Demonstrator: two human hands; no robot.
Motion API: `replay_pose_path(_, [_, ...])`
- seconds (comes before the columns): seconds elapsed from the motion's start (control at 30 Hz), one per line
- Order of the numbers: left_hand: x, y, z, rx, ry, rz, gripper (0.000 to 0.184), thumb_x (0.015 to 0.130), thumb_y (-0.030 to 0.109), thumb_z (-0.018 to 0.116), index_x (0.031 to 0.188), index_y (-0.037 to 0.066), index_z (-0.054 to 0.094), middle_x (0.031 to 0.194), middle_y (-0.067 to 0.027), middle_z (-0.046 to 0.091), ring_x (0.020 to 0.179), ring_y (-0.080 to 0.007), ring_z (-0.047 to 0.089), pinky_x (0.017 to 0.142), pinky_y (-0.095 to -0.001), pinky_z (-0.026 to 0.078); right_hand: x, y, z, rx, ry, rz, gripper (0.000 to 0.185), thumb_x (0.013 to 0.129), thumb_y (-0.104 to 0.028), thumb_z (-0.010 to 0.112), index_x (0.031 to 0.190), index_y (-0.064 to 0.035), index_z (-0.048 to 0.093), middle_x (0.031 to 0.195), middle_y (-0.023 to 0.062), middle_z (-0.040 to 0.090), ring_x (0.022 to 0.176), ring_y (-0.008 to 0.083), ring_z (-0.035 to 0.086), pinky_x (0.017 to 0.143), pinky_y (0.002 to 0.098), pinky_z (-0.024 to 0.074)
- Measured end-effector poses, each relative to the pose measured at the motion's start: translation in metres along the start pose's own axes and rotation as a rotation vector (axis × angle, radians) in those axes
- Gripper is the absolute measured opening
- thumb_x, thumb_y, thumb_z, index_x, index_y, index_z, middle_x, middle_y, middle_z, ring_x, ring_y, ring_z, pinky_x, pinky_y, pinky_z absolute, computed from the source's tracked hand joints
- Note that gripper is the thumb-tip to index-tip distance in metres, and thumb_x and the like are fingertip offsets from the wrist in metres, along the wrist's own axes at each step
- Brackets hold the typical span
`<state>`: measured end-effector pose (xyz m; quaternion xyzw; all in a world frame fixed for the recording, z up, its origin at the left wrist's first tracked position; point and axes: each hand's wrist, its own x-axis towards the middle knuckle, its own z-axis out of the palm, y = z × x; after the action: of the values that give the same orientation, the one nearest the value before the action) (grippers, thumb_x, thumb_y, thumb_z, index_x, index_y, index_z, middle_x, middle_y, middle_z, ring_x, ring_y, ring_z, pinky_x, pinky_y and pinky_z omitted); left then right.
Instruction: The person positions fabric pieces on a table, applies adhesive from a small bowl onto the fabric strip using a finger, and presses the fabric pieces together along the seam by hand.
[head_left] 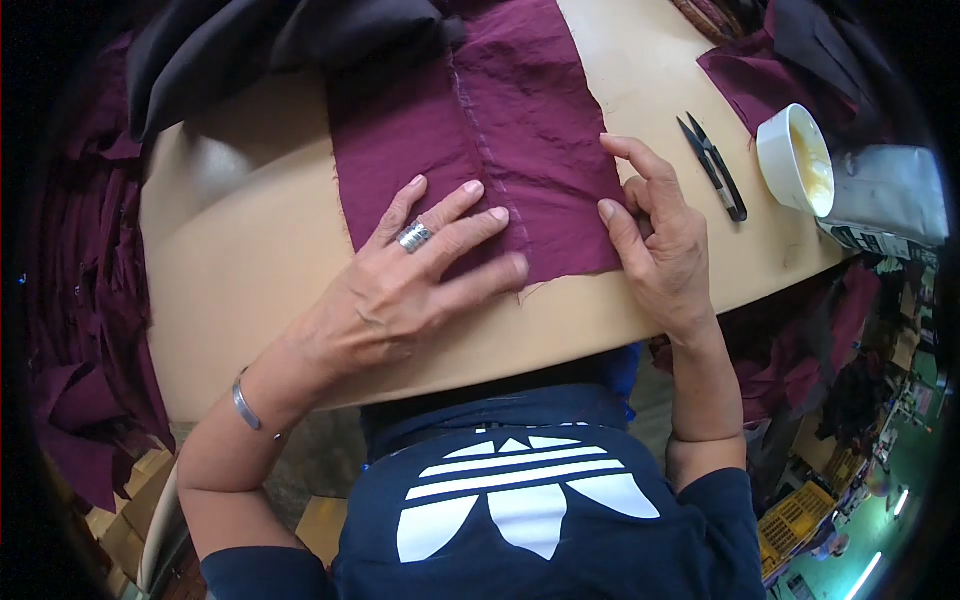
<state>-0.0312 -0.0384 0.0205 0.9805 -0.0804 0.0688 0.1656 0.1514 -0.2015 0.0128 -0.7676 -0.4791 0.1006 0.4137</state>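
A maroon cloth panel (pixel 540 130) lies on the tan table, with a pale stitched seam line running down its middle. Flat on its lower left part rests my left hand (pixel 400 270), fingers spread; a ring is on one finger. My right hand (pixel 660 235) is at the panel's right edge, index finger and thumb apart and the other fingers curled, with nothing visibly gripped. Dark cloth (pixel 350 40) covers the panel's upper left end. To the right of my right hand lie black thread snips (pixel 715 170), blades pointing away from me.
A white tub (pixel 795 160) with yellowish contents stands near the right edge of the tan table (pixel 240 270), beside a silver packet (pixel 890 190). Stacked maroon cloth (pixel 95 280) fills the left side. More maroon and dark cloth lies at the upper right. A yellow crate (pixel 797 522) sits lower right.
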Motion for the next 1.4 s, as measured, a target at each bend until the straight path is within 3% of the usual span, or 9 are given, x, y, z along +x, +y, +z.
replay_pose_path(0.33, [0.0, 0.0, -0.001, 0.031, 0.012, 0.099, 0.034, 0.081, 0.016, 0.056, 0.114, 0.013, 0.062, 0.12, -0.0059, 0.056, 0.12, -0.0262, 0.049, 0.105, -0.0469, 0.034, -0.001, 0.001, -0.006, 0.062, -0.065, -0.016, 0.054, 0.076, 0.002, 0.061, 0.127, -0.0089, 0.047, 0.064, 0.0072, 0.048, 0.055, 0.0212, 0.05, 0.056, 0.0323, 0.041])
replay_pose_path(0.43, [0.003, -0.006, -0.001, -0.113, 0.113, -0.04, 0.033, 0.079, 0.003, 0.057, 0.111, 0.007, 0.062, 0.116, -0.0114, 0.057, 0.116, -0.0301, 0.052, 0.097, -0.0399, 0.044, 0.011, -0.009, -0.022, 0.079, -0.207, 0.118, 0.057, 0.077, -0.002, 0.062, 0.131, -0.0102, 0.043, 0.063, 0.0084, 0.05, 0.052, 0.0221, 0.05, 0.053, 0.0341, 0.0408])
replay_pose_path(0.5, [0.006, -0.012, 0.002, -0.123, 0.194, -0.116, 0.035, 0.076, -0.005, 0.058, 0.111, 0.001, 0.06, 0.114, -0.016, 0.056, 0.113, -0.0328, 0.053, 0.096, -0.0369, 0.046, 0.022, -0.008, -0.016, 0.002, -0.142, 0.055, 0.059, 0.078, -0.004, 0.063, 0.133, -0.0119, 0.041, 0.063, 0.009, 0.05, 0.051, 0.0225, 0.05, 0.053, 0.035, 0.0414])
replay_pose_path(0.73, [0.01, -0.013, -0.001, -0.012, 0.116, -0.036, 0.039, 0.077, -0.004, 0.054, 0.116, -0.004, 0.055, 0.123, -0.0173, 0.049, 0.12, -0.0319, 0.048, 0.103, -0.0381, 0.041, 0.041, 0.009, 0.011, -0.067, 0.042, -0.133, 0.062, 0.079, -0.002, 0.061, 0.135, -0.0189, 0.041, 0.062, 0.0095, 0.049, 0.051, 0.0231, 0.052, 0.056, 0.037, 0.0442])
replay_pose_path(0.83, [0.009, -0.014, 0.001, 0.019, 0.086, -0.038, 0.039, 0.078, -0.002, 0.052, 0.117, -0.005, 0.055, 0.125, -0.0175, 0.048, 0.121, -0.0322, 0.046, 0.105, -0.0378, 0.039, 0.039, 0.005, 0.008, 0.012, 0.019, -0.055, 0.061, 0.079, 0.001, 0.059, 0.134, -0.0204, 0.043, 0.061, 0.0102, 0.049, 0.051, 0.0242, 0.051, 0.057, 0.0385, 0.0447])
replay_pose_path(1.03, [0.007, -0.016, 0.001, -0.017, 0.1, 0.016, 0.038, 0.08, 0.006, 0.051, 0.118, 0.002, 0.057, 0.124, -0.0145, 0.052, 0.122, -0.031, 0.046, 0.105, -0.0426, 0.037, 0.039, 0.009, 0.01, -0.012, 0.032, -0.107, 0.062, 0.078, 0.003, 0.058, 0.134, -0.0223, 0.044, 0.059, 0.0109, 0.048, 0.052, 0.0246, 0.05, 0.059, 0.0384, 0.0445])
replay_pose_path(1.13, [0.003, -0.009, -0.002, 0.088, 0.023, 0.137, 0.039, 0.079, 0.012, 0.054, 0.118, 0.011, 0.059, 0.125, -0.0094, 0.054, 0.122, -0.0292, 0.047, 0.103, -0.0464, 0.037, 0.037, 0.013, 0.014, 0.035, 0.056, -0.151, 0.062, 0.082, 0.008, 0.055, 0.137, -0.018, 0.043, 0.061, -0.0027, 0.026, 0.056, 0.007, 0.028, 0.058, 0.0171, 0.0309])
replay_pose_path(1.17, [0.002, -0.007, 0.0, 0.114, 0.004, 0.138, 0.04, 0.079, 0.016, 0.056, 0.119, 0.017, 0.059, 0.127, -0.0053, 0.053, 0.122, -0.0276, 0.047, 0.103, -0.048, 0.035, 0.037, 0.012, 0.014, 0.015, 0.055, -0.143, 0.062, 0.082, 0.007, 0.055, 0.137, -0.018, 0.043, 0.062, -0.0026, 0.026, 0.056, 0.0069, 0.028, 0.058, 0.0168, 0.0309])
replay_pose_path(1.4, [0.016, -0.024, 0.002, 0.021, 0.164, -0.064, 0.039, 0.078, -0.005, 0.053, 0.117, 0.0, 0.056, 0.121, -0.0146, 0.053, 0.117, -0.032, 0.05, 0.101, -0.0393, 0.041, 0.036, 0.011, 0.012, 0.012, 0.042, -0.13, 0.061, 0.081, 0.006, 0.056, 0.136, -0.0174, 0.044, 0.063, -0.0014, 0.027, 0.056, 0.0076, 0.029, 0.057, 0.0176, 0.0311])
